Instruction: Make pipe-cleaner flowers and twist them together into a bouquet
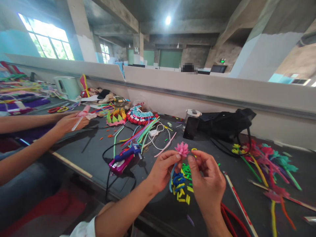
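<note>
Between the fingers of my left hand (164, 169) is a pink craft flower (182, 149) with layered, pointed petals. A light blue stem (171, 181) hangs below that hand. My right hand (208, 176) is closed just to the right of the flower, its thumb and forefinger at a small yellow curled piece (194, 150). Under both hands lie short cut pieces in blue (178, 179), yellow (182, 197) and green (187, 170) on the dark table (153, 210).
Finished-looking flowers (269, 161) lie at the right, near a red-and-white stick (239, 202). A blue glue gun (127, 153), colored pipe cleaners (142, 133), a phone (191, 128) and a black bag (225, 123) stand around. At left, a co-worker's hands (72, 122) hold a pink item.
</note>
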A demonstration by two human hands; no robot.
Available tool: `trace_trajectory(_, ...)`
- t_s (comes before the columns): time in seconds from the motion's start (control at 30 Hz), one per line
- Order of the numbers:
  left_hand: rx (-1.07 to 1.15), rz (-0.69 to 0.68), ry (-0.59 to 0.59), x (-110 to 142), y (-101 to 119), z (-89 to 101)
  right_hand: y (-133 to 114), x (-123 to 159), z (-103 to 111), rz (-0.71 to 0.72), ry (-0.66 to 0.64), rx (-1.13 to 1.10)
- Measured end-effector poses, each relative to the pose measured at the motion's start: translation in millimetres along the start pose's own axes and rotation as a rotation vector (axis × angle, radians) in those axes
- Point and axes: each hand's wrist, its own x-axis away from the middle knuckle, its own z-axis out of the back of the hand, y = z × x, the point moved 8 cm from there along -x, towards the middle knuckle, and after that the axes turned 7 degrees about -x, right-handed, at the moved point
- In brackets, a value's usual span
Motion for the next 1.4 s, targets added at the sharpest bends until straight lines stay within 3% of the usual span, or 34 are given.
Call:
trace_trajectory(0.53,-0.061,-0.036,0.043,0,3,3.0,-9,1,-12,0.106,-0.081,-0.017)
trace_trajectory(1.03,-0.332,-0.158,0.017,4,12,-2.1,-6,2,-5,0.019,-0.061,-0.008)
trace_trajectory(1.4,-0.422,-0.108,0.025,4,6,3.4,-14,-1,-1,0.070,-0.102,0.020)
